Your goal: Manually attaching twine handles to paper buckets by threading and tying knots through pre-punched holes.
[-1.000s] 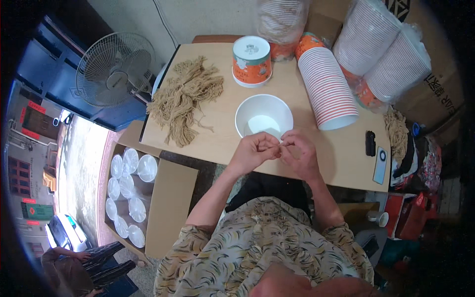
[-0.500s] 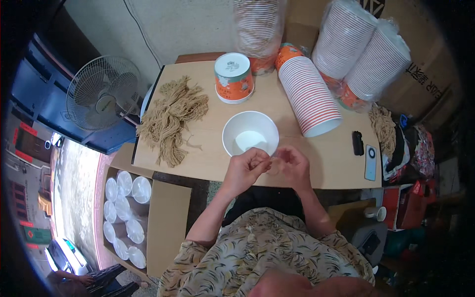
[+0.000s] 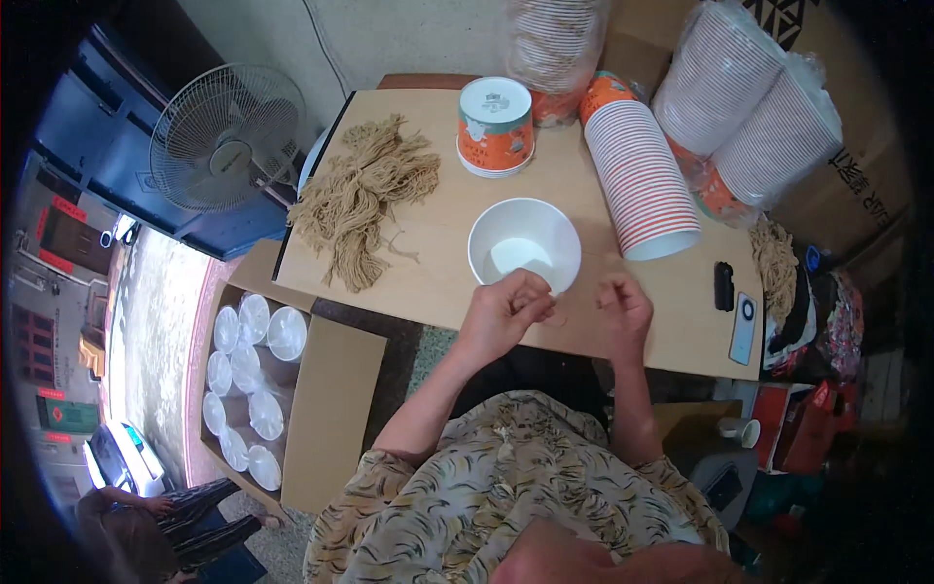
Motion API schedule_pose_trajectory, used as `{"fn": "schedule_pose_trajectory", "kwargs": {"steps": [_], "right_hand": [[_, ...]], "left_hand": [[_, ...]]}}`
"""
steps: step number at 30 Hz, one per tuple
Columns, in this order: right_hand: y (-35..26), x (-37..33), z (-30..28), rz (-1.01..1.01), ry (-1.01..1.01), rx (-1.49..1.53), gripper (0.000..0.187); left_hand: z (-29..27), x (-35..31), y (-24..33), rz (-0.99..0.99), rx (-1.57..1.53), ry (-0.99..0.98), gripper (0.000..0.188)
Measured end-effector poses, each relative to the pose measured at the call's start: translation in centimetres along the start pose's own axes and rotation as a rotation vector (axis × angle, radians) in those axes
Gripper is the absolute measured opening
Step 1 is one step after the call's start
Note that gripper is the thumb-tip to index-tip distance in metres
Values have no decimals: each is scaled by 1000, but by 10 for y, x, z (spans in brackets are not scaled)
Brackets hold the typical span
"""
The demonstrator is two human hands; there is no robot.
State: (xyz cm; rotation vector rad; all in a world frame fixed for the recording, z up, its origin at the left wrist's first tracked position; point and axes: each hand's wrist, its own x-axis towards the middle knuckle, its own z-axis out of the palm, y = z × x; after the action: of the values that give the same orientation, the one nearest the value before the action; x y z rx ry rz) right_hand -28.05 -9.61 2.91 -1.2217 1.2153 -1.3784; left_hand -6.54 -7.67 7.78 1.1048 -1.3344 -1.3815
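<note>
Pinching a thin strand [image 3: 562,313] between both hands, left hand [image 3: 506,310] and right hand [image 3: 623,310] fingers clenched on it just below the white bowl [image 3: 523,243]; it looks light, limp, best held near its ends

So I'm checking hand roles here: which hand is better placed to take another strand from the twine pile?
Probably the left hand. The pile of twine lies on the table's left side, nearer that hand, with bare tabletop between. The right hand would have to cross over the white bowl.
</note>
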Motion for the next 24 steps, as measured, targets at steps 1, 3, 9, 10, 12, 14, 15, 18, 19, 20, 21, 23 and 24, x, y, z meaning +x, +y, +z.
{"fn": "schedule_pose_trajectory", "kwargs": {"steps": [1,3,9,10,12,14,15,18,19,20,21,23,24], "right_hand": [[0,2,-5,-2,26,11,10],[-1,3,-4,-48,45,-32,9],[-23,-9,11,-227,-59,-186,13],[-31,-9,15,-230,-113,-226,14],[-34,-9,22,-231,-167,-264,16],[-34,-11,27,-190,-192,-275,16],[-36,-9,29,-188,-191,-276,16],[-40,-8,33,-120,-240,-215,13],[-36,-6,33,-116,-259,-224,12],[-34,-6,33,-112,-278,-233,12],[-35,-7,32,-111,-276,-237,12],[-38,-8,32,-102,-290,-229,14],[-34,-8,30,-102,-290,-230,14]], "left_hand": [[1,0,-4,6,-119,10,11],[-3,3,-5,-4,-175,33,14],[-2,6,-6,-15,-271,69,21],[-3,6,-7,-25,-267,71,22],[-2,6,-9,-37,-263,71,22],[0,5,-12,-31,-297,62,23],[0,4,-12,-33,-298,61,23],[3,0,-14,12,-235,74,22],[3,0,-15,23,-197,86,21],[3,-1,-15,34,-158,98,21],[3,-2,-16,33,-161,95,21],[2,-3,-16,36,-122,107,20],[2,-2,-16,36,-123,107,20]]}}
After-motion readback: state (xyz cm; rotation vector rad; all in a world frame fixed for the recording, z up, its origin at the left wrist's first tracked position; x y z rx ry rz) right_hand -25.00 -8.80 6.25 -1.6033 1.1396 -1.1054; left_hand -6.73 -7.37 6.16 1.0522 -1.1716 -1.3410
